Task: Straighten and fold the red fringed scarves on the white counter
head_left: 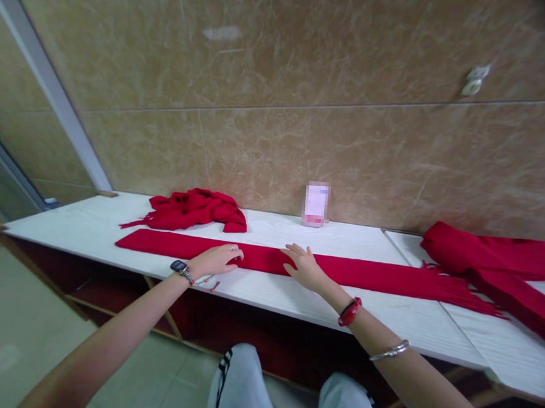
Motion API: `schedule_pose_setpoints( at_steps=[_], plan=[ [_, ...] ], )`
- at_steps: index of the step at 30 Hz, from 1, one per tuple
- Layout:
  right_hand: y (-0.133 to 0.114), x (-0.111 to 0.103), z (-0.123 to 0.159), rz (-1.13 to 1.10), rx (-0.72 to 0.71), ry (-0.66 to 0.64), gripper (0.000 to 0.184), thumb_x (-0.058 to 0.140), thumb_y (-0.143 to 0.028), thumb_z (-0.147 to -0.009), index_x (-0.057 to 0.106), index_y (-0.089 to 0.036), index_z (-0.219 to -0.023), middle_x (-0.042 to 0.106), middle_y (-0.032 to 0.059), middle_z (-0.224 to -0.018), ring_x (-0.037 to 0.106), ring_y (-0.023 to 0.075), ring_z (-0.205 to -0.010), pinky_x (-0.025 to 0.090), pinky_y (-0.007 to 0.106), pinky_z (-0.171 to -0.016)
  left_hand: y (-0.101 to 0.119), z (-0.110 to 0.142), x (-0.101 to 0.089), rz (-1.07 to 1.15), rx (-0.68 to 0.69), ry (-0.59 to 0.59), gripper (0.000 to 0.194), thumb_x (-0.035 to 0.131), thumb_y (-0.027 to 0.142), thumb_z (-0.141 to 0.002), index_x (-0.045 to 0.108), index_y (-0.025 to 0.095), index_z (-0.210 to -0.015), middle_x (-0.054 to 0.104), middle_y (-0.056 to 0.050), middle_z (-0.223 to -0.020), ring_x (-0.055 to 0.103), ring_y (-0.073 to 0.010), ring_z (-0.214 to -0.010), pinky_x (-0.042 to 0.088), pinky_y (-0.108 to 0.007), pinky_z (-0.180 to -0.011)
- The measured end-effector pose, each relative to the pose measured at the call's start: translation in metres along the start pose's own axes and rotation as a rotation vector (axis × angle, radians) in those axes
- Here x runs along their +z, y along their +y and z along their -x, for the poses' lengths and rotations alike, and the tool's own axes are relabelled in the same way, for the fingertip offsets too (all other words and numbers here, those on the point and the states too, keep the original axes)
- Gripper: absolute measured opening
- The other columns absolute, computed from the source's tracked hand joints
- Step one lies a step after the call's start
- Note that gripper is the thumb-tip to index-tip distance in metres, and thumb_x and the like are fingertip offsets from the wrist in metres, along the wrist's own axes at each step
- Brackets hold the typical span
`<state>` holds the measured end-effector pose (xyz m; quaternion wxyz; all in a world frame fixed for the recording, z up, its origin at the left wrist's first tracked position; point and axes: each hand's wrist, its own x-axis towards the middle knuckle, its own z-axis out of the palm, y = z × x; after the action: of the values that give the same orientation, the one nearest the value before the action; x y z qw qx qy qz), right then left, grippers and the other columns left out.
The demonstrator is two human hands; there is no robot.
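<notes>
Your right hand (pixel 303 267) spread over a long, flat red scarf (pixel 260 258), your left hand (pixel 216 259) curled on it — pinching or not, you can't tell — as it lies along the white bench (pixel 271 228), a crumpled red cloth (pixel 198 209) behind

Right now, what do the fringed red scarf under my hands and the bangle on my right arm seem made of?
The scarf looks like matte cloth, perhaps wool or acrylic: it lies flat and ends in loose threads. The bangle seems polished silvery metal, from its bright glints; exact metal unclear.
</notes>
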<state>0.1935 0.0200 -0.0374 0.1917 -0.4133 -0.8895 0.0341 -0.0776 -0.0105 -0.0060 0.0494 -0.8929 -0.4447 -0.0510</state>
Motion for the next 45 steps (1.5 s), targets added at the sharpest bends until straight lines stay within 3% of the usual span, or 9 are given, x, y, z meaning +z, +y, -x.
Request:
schedule_pose_setpoints(
  at_steps=[4,9,13,20,28,33,38,45],
  plan=[
    [-0.048,0.004,-0.023,-0.067,-0.177,0.02,0.033,0.049,-0.024,-0.083,0.057,-0.013,-0.113,0.058,0.0127,-0.116,0.052,0.02,-0.108,0.04,0.032,-0.092,-0.004,0.009,0.001,-0.042,0.022,0.023,0.019,0.048,0.019,-0.086,0.058,0.016,-0.101,0.058,-0.005,-0.1,0.054,-0.015,-0.092,0.042,-0.025,-0.081],
    [-0.073,0.014,-0.034,0.109,-0.205,-0.027,0.023,0.044,-0.019,-0.086,0.063,-0.015,-0.099,0.065,0.0099,-0.097,0.058,0.0203,-0.091,0.046,0.028,-0.075,-0.005,0.017,0.003,-0.185,-0.002,0.034,0.023,0.044,0.01,-0.086,0.058,0.017,-0.103,0.059,-0.005,-0.095,0.055,-0.0144,-0.089,0.044,-0.023,-0.075],
    [-0.071,0.018,-0.037,0.219,-0.246,-0.035,0.023,0.04,-0.016,-0.088,0.063,-0.014,-0.089,0.066,0.0102,-0.088,0.059,0.0202,-0.085,0.045,0.026,-0.07,-0.008,0.023,0.006,-0.205,-0.023,0.082,0.024,0.042,0.009,-0.087,0.058,0.016,-0.103,0.06,-0.004,-0.095,0.056,-0.0142,-0.088,0.045,-0.023,-0.075],
    [-0.07,0.024,-0.039,0.289,-0.274,-0.043,0.019,0.042,-0.01,-0.086,0.06,-0.013,-0.092,0.065,0.0105,-0.086,0.059,0.0204,-0.08,0.043,0.026,-0.064,-0.012,0.026,0.012,-0.184,0.004,0.132,0.027,0.039,0.006,-0.087,0.057,0.014,-0.106,0.061,-0.006,-0.098,0.054,-0.015,-0.093,0.044,-0.026,-0.081],
    [-0.071,0.026,-0.039,0.27,-0.327,0.095,0.018,0.044,-0.011,-0.086,0.061,-0.015,-0.08,0.061,0.0065,-0.078,0.055,0.0167,-0.073,0.038,0.025,-0.063,-0.012,0.03,0.011,-0.261,-0.013,0.131,0.02,0.041,0.007,-0.086,0.059,0.013,-0.094,0.056,-0.007,-0.084,0.051,-0.0175,-0.083,0.044,-0.03,-0.078],
    [-0.07,0.029,-0.04,0.253,-0.36,0.103,0.017,0.047,-0.011,-0.085,0.062,-0.014,-0.078,0.061,0.0058,-0.076,0.054,0.0166,-0.072,0.039,0.026,-0.064,-0.015,0.031,0.016,-0.242,0.051,0.111,0.02,0.042,0.008,-0.085,0.059,0.014,-0.094,0.054,-0.006,-0.085,0.05,-0.0169,-0.084,0.043,-0.029,-0.078],
    [-0.06,0.035,-0.035,0.207,-0.421,0.126,0.016,0.047,-0.012,-0.086,0.063,-0.013,-0.086,0.062,0.0069,-0.081,0.055,0.0169,-0.076,0.042,0.027,-0.067,-0.028,0.045,0.011,-0.201,0.044,0.074,0.029,0.044,0.007,-0.083,0.056,0.018,-0.107,0.055,-0.005,-0.096,0.052,-0.0156,-0.089,0.043,-0.026,-0.078],
    [-0.055,0.039,-0.033,0.186,-0.513,0.193,0.024,0.04,-0.017,-0.09,0.063,-0.014,-0.09,0.061,0.0084,-0.084,0.055,0.0171,-0.079,0.043,0.03,-0.072,-0.056,0.075,0.001,-0.257,-0.044,0.088,0.022,0.045,0.006,-0.082,0.06,0.017,-0.094,0.057,-0.005,-0.091,0.052,-0.016,-0.087,0.04,-0.03,-0.082]
  ],
)
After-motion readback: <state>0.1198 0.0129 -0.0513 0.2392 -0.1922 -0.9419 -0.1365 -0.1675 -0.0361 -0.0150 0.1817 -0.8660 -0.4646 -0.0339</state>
